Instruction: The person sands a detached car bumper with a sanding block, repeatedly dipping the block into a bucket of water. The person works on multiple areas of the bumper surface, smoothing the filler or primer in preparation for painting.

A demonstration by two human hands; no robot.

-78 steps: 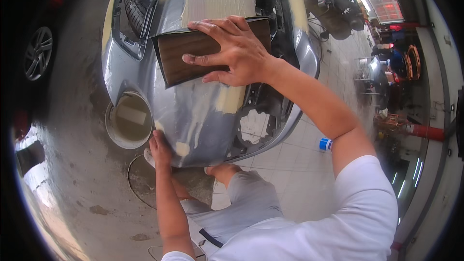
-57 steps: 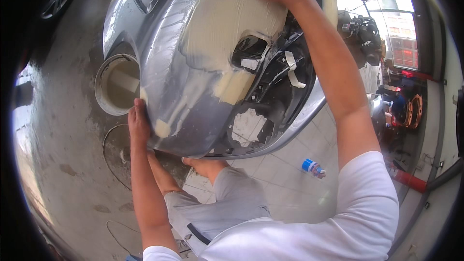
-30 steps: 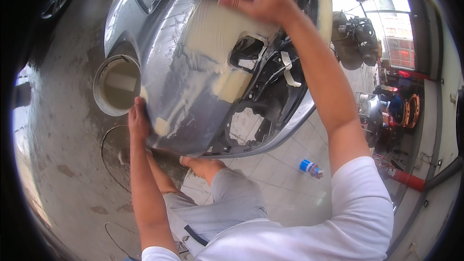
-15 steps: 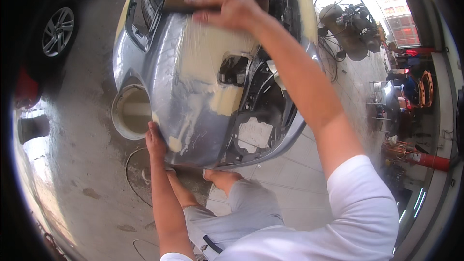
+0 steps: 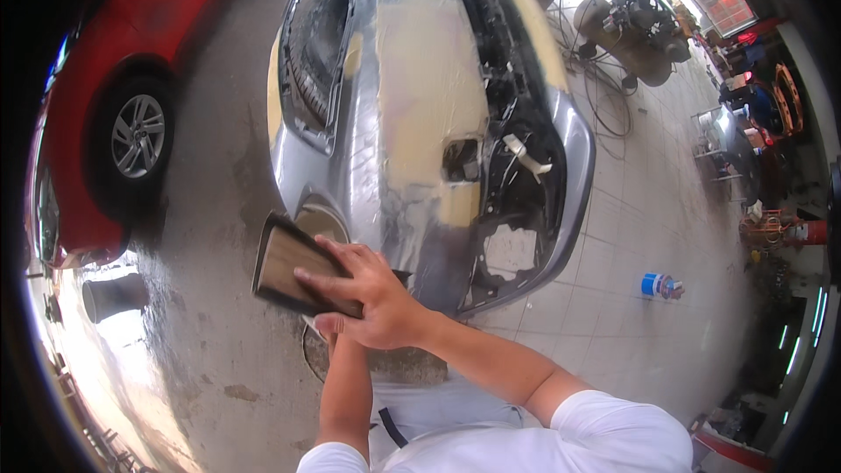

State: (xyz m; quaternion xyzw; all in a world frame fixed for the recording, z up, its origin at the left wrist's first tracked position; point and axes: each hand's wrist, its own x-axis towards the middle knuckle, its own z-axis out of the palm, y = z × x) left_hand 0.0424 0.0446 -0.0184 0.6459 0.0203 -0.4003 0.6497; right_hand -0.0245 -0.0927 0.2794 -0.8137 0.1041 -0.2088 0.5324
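Observation:
My right hand (image 5: 375, 291) holds a flat, brown, dark-edged sanding block (image 5: 293, 258), fingers spread over its face and thumb at the lower edge. The block is tilted, close to my body and in front of a round bucket (image 5: 326, 215). My left forearm (image 5: 344, 394) reaches up behind the right hand, which hides the left hand and its fingers. Ahead stands a grey car bumper (image 5: 357, 153) with a wide band of cream filler (image 5: 429, 92) along its surface. Bare and scuffed patches show around the filler.
A red car (image 5: 79, 149) with a dark-tyred wheel (image 5: 137, 136) stands at left. A grey bin-like container (image 5: 116, 298) sits near it. On the right are an air compressor (image 5: 626, 35) with loose hoses and a blue can (image 5: 655, 285) on the tiled floor.
My right hand has come back from the bumper's far end with the sanding block, now off the surface. My left hand has left the bumper's near edge. The view has shifted.

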